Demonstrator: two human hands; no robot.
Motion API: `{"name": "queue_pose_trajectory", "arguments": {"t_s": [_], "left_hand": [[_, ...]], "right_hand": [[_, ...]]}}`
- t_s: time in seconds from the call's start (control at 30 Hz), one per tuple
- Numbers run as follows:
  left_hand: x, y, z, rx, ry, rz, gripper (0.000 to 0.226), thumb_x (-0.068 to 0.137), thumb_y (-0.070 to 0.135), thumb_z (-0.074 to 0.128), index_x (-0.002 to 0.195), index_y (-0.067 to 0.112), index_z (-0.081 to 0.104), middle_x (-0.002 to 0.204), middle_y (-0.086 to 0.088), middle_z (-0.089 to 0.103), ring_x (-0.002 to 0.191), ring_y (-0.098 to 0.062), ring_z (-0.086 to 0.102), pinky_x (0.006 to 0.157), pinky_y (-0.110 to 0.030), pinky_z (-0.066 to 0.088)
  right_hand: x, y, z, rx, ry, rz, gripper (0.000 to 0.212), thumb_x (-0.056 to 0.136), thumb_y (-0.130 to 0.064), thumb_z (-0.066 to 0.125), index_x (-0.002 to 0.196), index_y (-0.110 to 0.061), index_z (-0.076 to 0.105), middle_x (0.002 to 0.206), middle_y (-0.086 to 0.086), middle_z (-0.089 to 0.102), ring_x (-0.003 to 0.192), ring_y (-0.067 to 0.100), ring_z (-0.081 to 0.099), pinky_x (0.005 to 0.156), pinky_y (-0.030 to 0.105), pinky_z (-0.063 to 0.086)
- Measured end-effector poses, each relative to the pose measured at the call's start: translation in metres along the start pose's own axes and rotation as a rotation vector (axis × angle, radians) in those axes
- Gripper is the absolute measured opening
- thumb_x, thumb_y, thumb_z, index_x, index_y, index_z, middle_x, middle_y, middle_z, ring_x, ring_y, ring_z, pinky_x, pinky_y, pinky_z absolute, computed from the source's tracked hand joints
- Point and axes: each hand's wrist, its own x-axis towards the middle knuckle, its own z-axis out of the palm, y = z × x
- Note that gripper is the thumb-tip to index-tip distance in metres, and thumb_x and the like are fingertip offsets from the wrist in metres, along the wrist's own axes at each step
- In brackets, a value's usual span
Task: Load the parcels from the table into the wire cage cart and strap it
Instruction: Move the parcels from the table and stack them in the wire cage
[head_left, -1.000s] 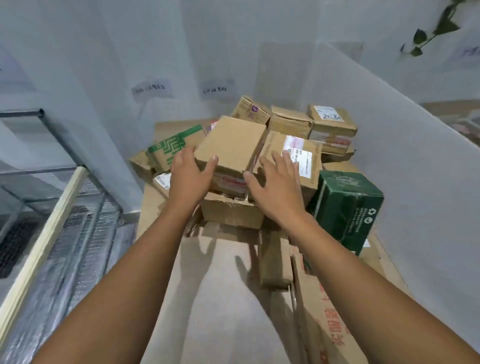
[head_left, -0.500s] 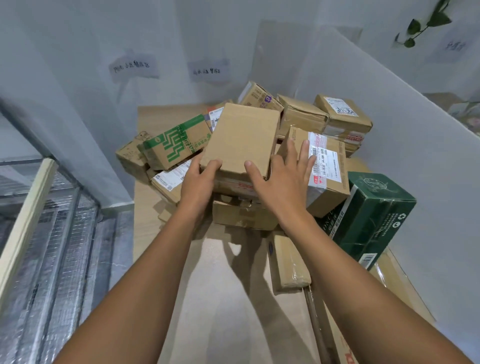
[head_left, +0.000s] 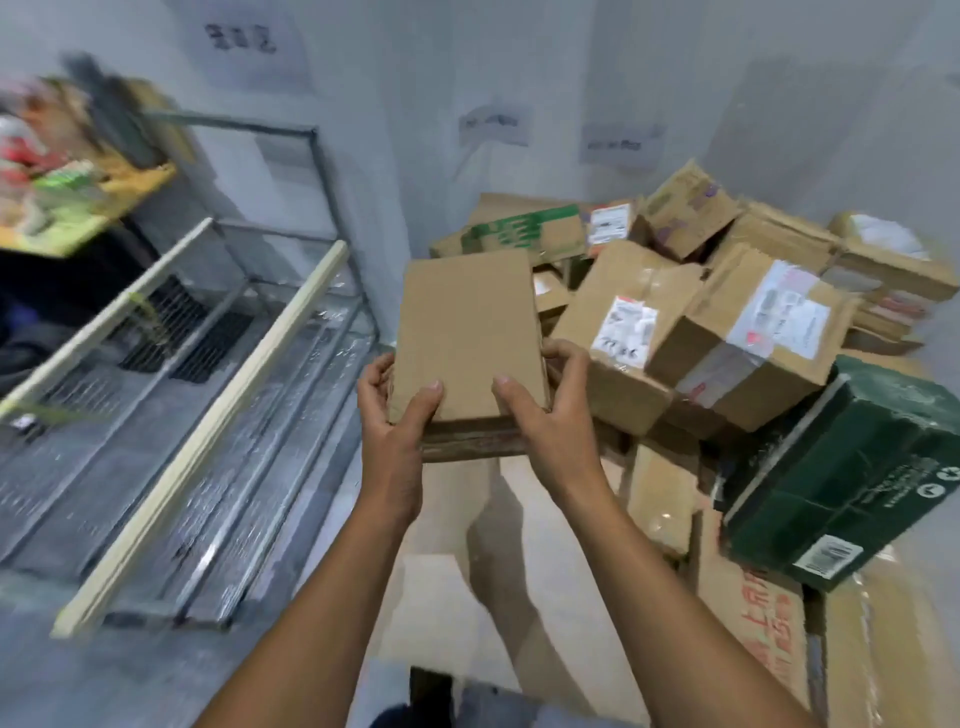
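Right, biggest first: wire cage cart (head_left: 218, 415) sits on the left w/ its metal frame and mesh floor, two pale wooden rails (head_left: 208, 436) running diagonally across it, near-left to far-right. Worktop (head_left: 447, 597) on the right, cardboard-covered, carries the heap of parcels (head_left: 727, 322); roughly ten brown cartons visible in the pile, count not exact since some hide behind others and the view is blurred. One dark green box (head_left: 852, 483) lies at the pile's near right edge, tilted, barcode label on its near end. Two cartons w/ white shipping labels sit front of the heap, just beside each other.

Held parcel (head_left: 467, 332) is one flat brown carton, lifted clear of the worktop, betw. cart and pile. Long axis runs away from the person, near end low, far end tipped up; broad plain face toward the camera.

Left hand (head_left: 395, 410) grips the near left corner, thumb on top, fingers (head_left: 371, 374) curled round the side. Right hand (head_left: 550, 405) does the same at the near right corner, thumb on top, fingers wrapped over the right edge. Both closed on that one carton.
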Motion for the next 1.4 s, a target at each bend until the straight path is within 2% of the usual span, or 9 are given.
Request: {"name": "queue_pose_trajectory", "arguments": {"t_s": [0.1, 0.27, 0.37, 0.53, 0.73, 0.87, 1.23, 1.33, 1.4], "left_hand": [[-0.036, 0.000, -0.058, 0.012, 0.098, -0.048, 0.080, 0.075, 0.042, 0.084, 0.147, 0.043, 0.049, 0.147, 0.004, 0.059, 0.131, -0.022, 0.061, 0.112, -0.053, 0.047], [-0.069, 0.014, -0.145, 0.042, 0.261, -0.024, 0.063, 0.072, 0.049, 0.085, 0.129, 0.059, 0.060, 0.145, 0.004, 0.060, 0.128, -0.022, 0.063, 0.107, -0.048, 0.053], [-0.073, 0.017, -0.197, 0.055, 0.336, -0.007, 0.060, 0.075, 0.053, 0.083, 0.128, 0.063, 0.057, 0.143, 0.010, 0.060, 0.128, -0.017, 0.063, 0.105, -0.048, 0.054], [-0.061, 0.018, -0.310, 0.091, 0.506, 0.020, 0.077, 0.075, 0.057, 0.080, 0.144, 0.060, 0.045, 0.154, 0.009, 0.045, 0.135, -0.010, 0.055, 0.108, -0.043, 0.052], [-0.016, 0.041, -0.449, 0.258, 0.610, 0.018, 0.072, 0.072, 0.067, 0.072, 0.137, 0.064, 0.042, 0.138, 0.031, 0.040, 0.130, 0.011, 0.045, 0.107, -0.025, 0.044], [0.020, 0.065, -0.513, 0.284, 0.619, -0.007, 0.085, 0.072, 0.064, 0.071, 0.147, 0.039, 0.039, 0.150, 0.015, 0.043, 0.136, -0.005, 0.047, 0.113, -0.037, 0.044], [0.136, 0.015, -0.620, 0.521, 0.737, -0.355, 0.077, 0.092, 0.060, 0.066, 0.155, 0.035, 0.030, 0.152, 0.009, 0.039, 0.137, -0.012, 0.045, 0.110, -0.031, 0.039], [0.168, 0.003, -0.654, 0.712, 0.748, -0.427, 0.076, 0.092, 0.066, 0.051, 0.156, 0.027, 0.037, 0.156, -0.005, 0.042, 0.149, -0.026, 0.033, 0.124, -0.045, 0.027], [0.181, -0.005, -0.684, 0.923, 0.791, -0.452, 0.079, 0.093, 0.068, 0.039, 0.154, 0.019, 0.044, 0.159, -0.016, 0.042, 0.153, -0.036, 0.028, 0.126, -0.055, 0.018]], "right_hand": [[-0.031, 0.014, 0.035, 0.064, -0.188, 0.056, 0.064, 0.076, -0.048, 0.072, 0.132, -0.032, 0.044, 0.138, -0.001, 0.054, 0.128, 0.013, 0.056, 0.108, 0.047, 0.049], [-0.058, 0.016, 0.107, 0.120, -0.440, 0.237, 0.082, 0.077, -0.044, 0.069, 0.154, -0.042, 0.041, 0.146, -0.005, 0.036, 0.138, 0.006, 0.045, 0.118, 0.038, 0.042], [-0.065, 0.016, 0.164, 0.064, -0.596, 0.273, 0.083, 0.077, -0.047, 0.071, 0.152, -0.058, 0.035, 0.147, -0.007, 0.040, 0.140, 0.015, 0.043, 0.119, 0.045, 0.039], [-0.076, 0.025, 0.289, 0.042, -0.865, 0.294, 0.082, 0.091, -0.037, 0.078, 0.155, -0.053, 0.029, 0.147, -0.023, 0.049, 0.133, 0.007, 0.055, 0.104, 0.027, 0.051], [-0.084, 0.029, 0.457, 0.090, -0.946, 0.489, 0.078, 0.090, -0.044, 0.075, 0.157, -0.042, 0.035, 0.148, -0.008, 0.059, 0.126, 0.014, 0.065, 0.110, 0.045, 0.051], [-0.081, 0.032, 0.542, 0.037, -0.938, 0.484, 0.086, 0.086, -0.040, 0.080, 0.158, -0.043, 0.033, 0.149, -0.006, 0.057, 0.123, 0.016, 0.067, 0.107, 0.047, 0.053], [0.005, 0.134, 0.714, -0.127, -1.112, 0.804, 0.081, 0.094, -0.029, 0.076, 0.160, -0.045, 0.030, 0.145, -0.005, 0.063, 0.113, 0.020, 0.073, 0.073, 0.037, 0.062], [0.032, 0.171, 0.758, -0.150, -1.177, 0.807, 0.081, 0.094, -0.029, 0.076, 0.160, -0.043, 0.031, 0.153, -0.004, 0.055, 0.122, 0.018, 0.069, 0.088, 0.041, 0.061], [0.045, 0.197, 0.786, -0.205, -1.213, 0.753, 0.082, 0.095, -0.030, 0.075, 0.160, -0.045, 0.029, 0.161, -0.010, 0.043, 0.121, 0.008, 0.066, 0.085, 0.029, 0.059]]}}
